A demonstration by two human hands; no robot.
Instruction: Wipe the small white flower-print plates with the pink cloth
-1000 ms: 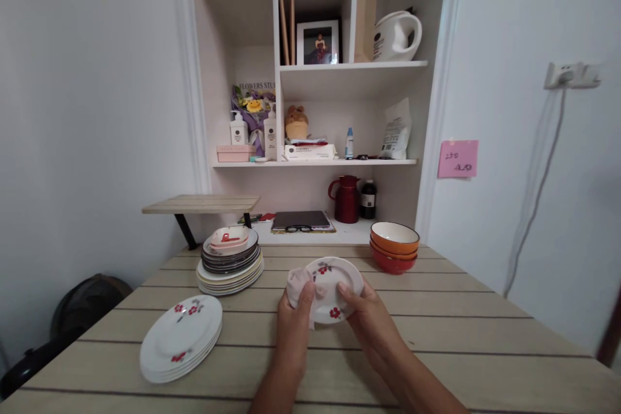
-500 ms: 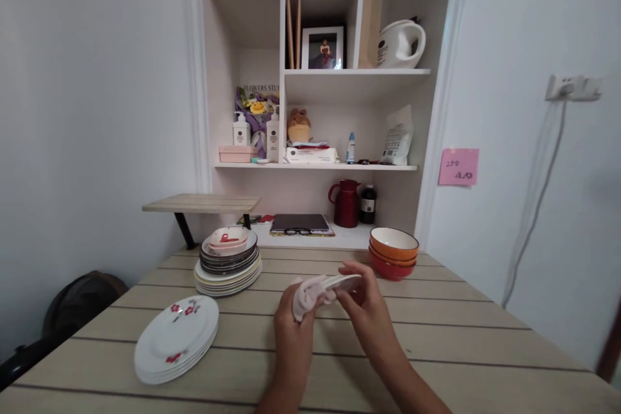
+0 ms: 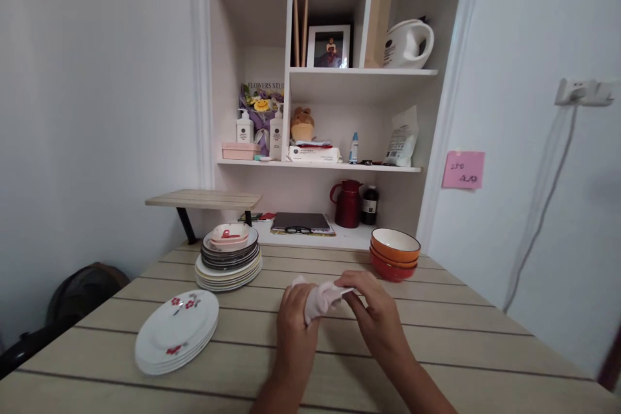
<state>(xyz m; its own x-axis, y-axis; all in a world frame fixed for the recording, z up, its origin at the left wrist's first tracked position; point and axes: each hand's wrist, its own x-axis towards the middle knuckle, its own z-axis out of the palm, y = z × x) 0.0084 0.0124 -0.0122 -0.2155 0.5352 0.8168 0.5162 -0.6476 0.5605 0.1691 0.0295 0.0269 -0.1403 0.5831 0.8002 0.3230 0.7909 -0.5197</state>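
A pale pink-white cloth point(image 3: 321, 301) is bunched between my two hands above the middle of the table. My left hand point(image 3: 295, 320) is closed round the cloth's left side. My right hand point(image 3: 374, 307) pinches the rim of a thin white dish point(image 3: 348, 292) between thumb and fingers. Most of that dish is hidden behind the cloth and my fingers, so its full shape does not show. To the left lies a stack of white plates with red flowers point(image 3: 179, 330). Beyond my right hand stand stacked orange and red bowls point(image 3: 395, 255).
Further back on the left, a taller stack of plates point(image 3: 228, 275) carries small pinkish square dishes point(image 3: 229, 235). A small raised shelf point(image 3: 204, 199) stands behind it. At the back are a laptop point(image 3: 301, 222), a red jug point(image 3: 348, 204) and a dark bottle point(image 3: 369, 206).
Both hands have turned the dish and cloth. The cloth now covers more of the dish, leaving only a thin rim showing by my right fingers. The view has shifted slightly.
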